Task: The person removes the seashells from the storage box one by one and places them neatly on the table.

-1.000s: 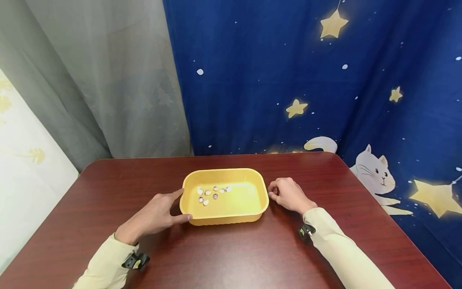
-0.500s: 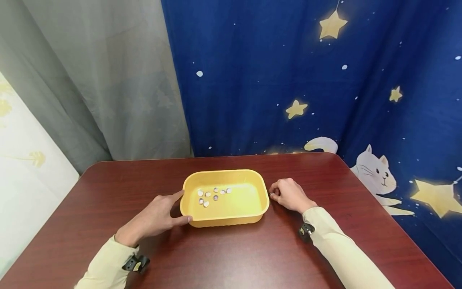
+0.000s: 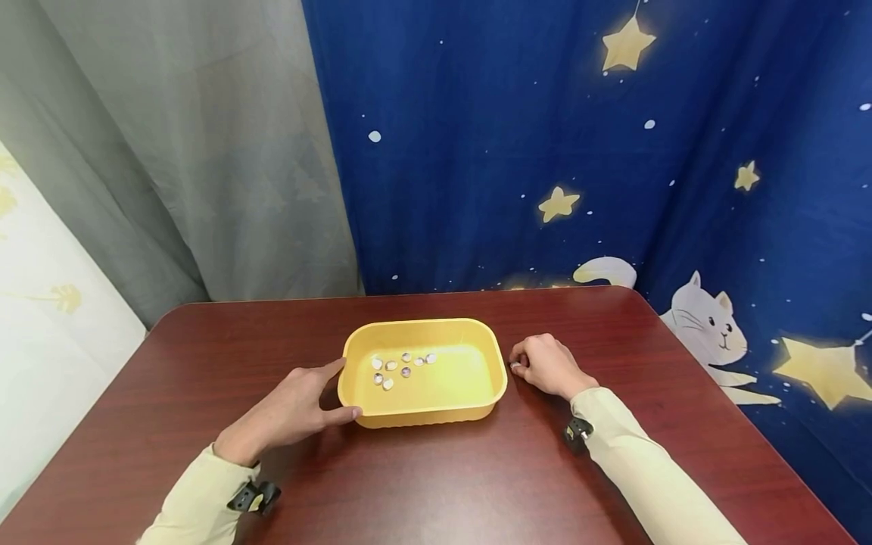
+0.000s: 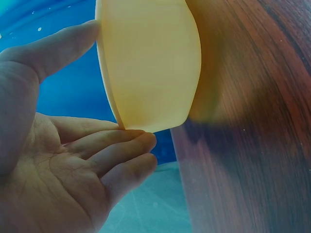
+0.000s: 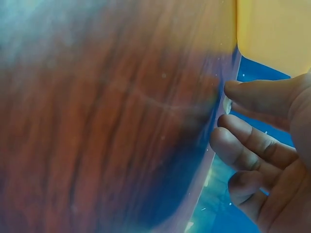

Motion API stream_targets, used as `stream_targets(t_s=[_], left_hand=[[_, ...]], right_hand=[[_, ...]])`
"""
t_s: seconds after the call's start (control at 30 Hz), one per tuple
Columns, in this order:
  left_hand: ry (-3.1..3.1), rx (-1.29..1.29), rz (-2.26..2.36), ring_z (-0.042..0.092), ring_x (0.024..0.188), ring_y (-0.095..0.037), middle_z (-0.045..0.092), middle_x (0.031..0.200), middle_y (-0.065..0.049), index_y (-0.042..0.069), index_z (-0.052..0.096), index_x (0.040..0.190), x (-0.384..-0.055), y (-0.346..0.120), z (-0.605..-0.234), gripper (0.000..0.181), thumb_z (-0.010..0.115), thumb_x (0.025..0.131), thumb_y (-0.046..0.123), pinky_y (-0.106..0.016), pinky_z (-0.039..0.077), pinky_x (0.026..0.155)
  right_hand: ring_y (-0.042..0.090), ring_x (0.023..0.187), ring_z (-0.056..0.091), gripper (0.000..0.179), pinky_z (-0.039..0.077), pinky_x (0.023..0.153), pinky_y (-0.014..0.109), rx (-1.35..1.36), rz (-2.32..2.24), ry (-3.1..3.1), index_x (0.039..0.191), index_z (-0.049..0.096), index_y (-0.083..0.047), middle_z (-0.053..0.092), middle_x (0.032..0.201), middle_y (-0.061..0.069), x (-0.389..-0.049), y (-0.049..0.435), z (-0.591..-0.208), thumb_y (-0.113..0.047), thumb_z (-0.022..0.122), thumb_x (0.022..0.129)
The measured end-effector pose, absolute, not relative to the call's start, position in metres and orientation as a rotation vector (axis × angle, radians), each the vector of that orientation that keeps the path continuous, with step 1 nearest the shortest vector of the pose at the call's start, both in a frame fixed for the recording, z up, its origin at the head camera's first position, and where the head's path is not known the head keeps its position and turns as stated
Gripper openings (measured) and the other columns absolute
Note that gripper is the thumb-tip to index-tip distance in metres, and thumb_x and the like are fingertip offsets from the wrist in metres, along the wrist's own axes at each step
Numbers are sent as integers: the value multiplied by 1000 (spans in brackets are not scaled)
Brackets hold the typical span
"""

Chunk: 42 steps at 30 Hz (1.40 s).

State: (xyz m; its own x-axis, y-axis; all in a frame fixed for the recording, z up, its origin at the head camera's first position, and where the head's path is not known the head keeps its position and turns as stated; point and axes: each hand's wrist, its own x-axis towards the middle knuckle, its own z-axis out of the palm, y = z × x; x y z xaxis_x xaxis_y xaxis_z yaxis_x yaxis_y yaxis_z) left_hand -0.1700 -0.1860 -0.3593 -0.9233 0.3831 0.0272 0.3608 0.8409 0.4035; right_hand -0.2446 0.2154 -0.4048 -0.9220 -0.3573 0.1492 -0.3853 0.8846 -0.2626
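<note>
A yellow rectangular plastic bin [image 3: 429, 415] sits mid-table in the head view, with several small shiny, whitish-to-purple round pieces [image 3: 406, 372] lying toward its left side. My left hand [image 3: 293, 405] spans the bin's left end, its thumb at the near corner and its index finger at the far one. In the left wrist view, that hand's thumb and fairly straight fingers touch the bin's rim. Right of the bin, my right hand [image 3: 547, 366] is low over the table. Between thumb and index finger it pinches a small whitish, glassy flat piece [image 5: 227, 105], partly hidden by the fingers.
The dark red-brown wooden table [image 3: 422, 484] runs back to a grey curtain [image 3: 238, 189] and a blue curtain [image 3: 477, 151] with stars and a cat. Black straps with small devices [image 3: 253, 497] circle both wrists over cream sleeves.
The view shifts slightly, while both hands and the bin stay nearly in place. The whitish piece at my right fingertips shows a little differently, and the pieces in the bin keep their arrangement.
</note>
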Motion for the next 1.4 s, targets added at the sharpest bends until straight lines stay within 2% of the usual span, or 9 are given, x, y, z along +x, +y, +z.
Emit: stream_targets(t_s=[0.57,0.83,1.1,1.4], left_hand=[[2975,613,635,64,122,-27,66,134,-17,-2,48,145,-168,-184,-360,81,78,85,43,-51,51,103],[2973,620,633,64,121,-27,66,134,-18,-3,48,145,-169,-185,-360,82,78,85,44,-52,52,102],[2966,590,632,64,122,-26,64,136,-18,-2,46,147,-169,-186,-360,84,77,85,44,-52,52,103],[2965,614,630,63,124,-30,64,136,-20,-5,46,146,-169,-184,-359,86,77,85,46,-52,52,102]], right_hand=[[8,61,50,5,42,57,25,579,412,-3012,89,77,-17,56,62,-9,-242,215,-399,-14,76,85],[7,63,52,6,44,58,25,570,425,-2945,89,78,-17,61,65,-9,-241,215,-391,-16,78,83],[8,66,56,5,49,60,28,608,362,-2839,87,77,-16,65,68,-7,-243,210,-370,-19,77,83],[11,69,58,10,51,62,28,669,354,-2808,92,78,-11,68,73,-3,-240,196,-338,-18,77,85]])
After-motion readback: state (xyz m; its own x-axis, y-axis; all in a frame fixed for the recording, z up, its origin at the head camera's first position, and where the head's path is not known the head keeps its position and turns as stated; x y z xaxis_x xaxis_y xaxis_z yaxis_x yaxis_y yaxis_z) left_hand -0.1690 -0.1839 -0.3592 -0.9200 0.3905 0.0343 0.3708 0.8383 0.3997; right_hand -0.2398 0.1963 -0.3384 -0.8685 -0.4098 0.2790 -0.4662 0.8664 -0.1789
